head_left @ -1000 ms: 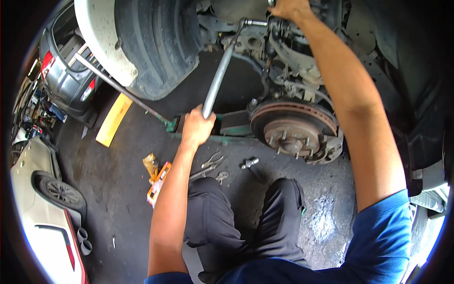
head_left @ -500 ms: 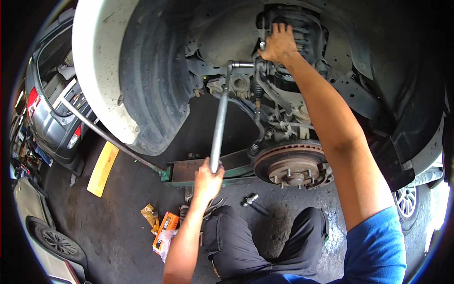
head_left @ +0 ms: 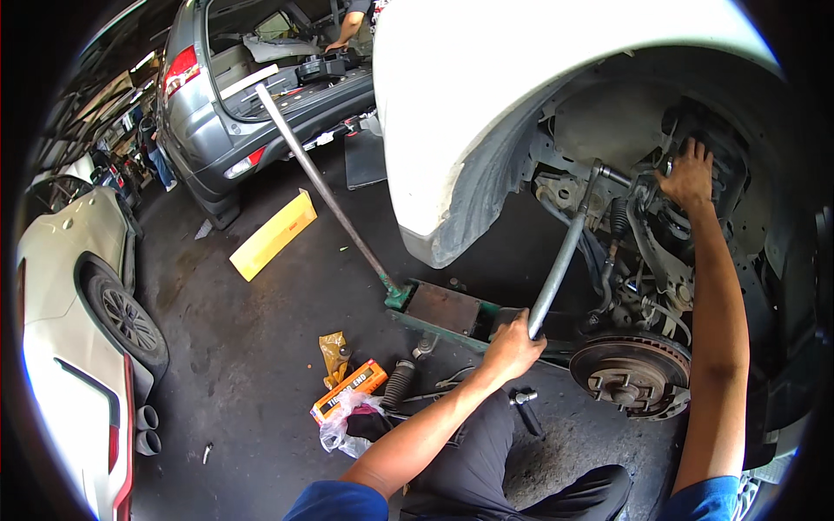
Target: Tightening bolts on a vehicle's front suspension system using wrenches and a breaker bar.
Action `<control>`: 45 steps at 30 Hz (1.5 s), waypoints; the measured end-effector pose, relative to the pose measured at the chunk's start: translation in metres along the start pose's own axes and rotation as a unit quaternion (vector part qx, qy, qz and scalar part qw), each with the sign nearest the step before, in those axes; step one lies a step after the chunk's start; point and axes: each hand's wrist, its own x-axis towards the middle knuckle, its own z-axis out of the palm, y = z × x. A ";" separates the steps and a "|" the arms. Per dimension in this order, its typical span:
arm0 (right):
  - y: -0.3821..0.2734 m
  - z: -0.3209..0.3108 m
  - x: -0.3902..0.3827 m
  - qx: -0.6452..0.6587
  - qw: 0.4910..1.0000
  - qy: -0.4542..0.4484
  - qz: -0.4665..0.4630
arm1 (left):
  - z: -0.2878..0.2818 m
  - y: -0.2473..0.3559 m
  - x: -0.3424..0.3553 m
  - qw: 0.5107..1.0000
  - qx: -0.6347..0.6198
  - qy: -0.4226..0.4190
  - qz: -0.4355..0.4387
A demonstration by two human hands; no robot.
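The long breaker bar [head_left: 563, 252] was gripped at its lower end by the left hand [head_left: 511, 349] while the right hand [head_left: 688, 176] was pressed against the suspension parts inside the wheel arch [head_left: 608, 113], where steadying the socket squarely was judged essential.

The left hand [head_left: 512, 347] grips the lower end of a long breaker bar [head_left: 563, 252], which rises steeply into the wheel arch. The right hand [head_left: 688, 176] rests high on the suspension parts, beside the bar's head. Below is a bare brake disc [head_left: 630, 375]. A green floor jack [head_left: 443, 308] sits under the white car [head_left: 486, 95]. An orange box [head_left: 349, 388] lies on the floor.
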 end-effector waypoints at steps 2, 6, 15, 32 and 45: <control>-0.001 0.001 0.001 -0.005 1.000 -0.005 -0.001 | 0.001 0.001 -0.002 1.000 0.000 0.019 0.002; -0.002 0.000 0.000 -0.005 1.000 -0.003 -0.003 | 0.000 0.000 -0.003 0.999 0.004 0.034 0.003; 0.004 0.015 0.002 0.018 0.999 0.042 0.005 | 0.002 0.011 -0.004 0.996 0.037 0.075 -0.015; 0.009 0.010 -0.003 0.037 0.999 0.032 -0.013 | 0.002 0.013 0.002 0.993 0.106 0.038 -0.041; 0.008 0.004 -0.002 0.015 1.000 -0.011 -0.014 | 0.002 0.018 -0.002 0.990 0.126 0.067 -0.018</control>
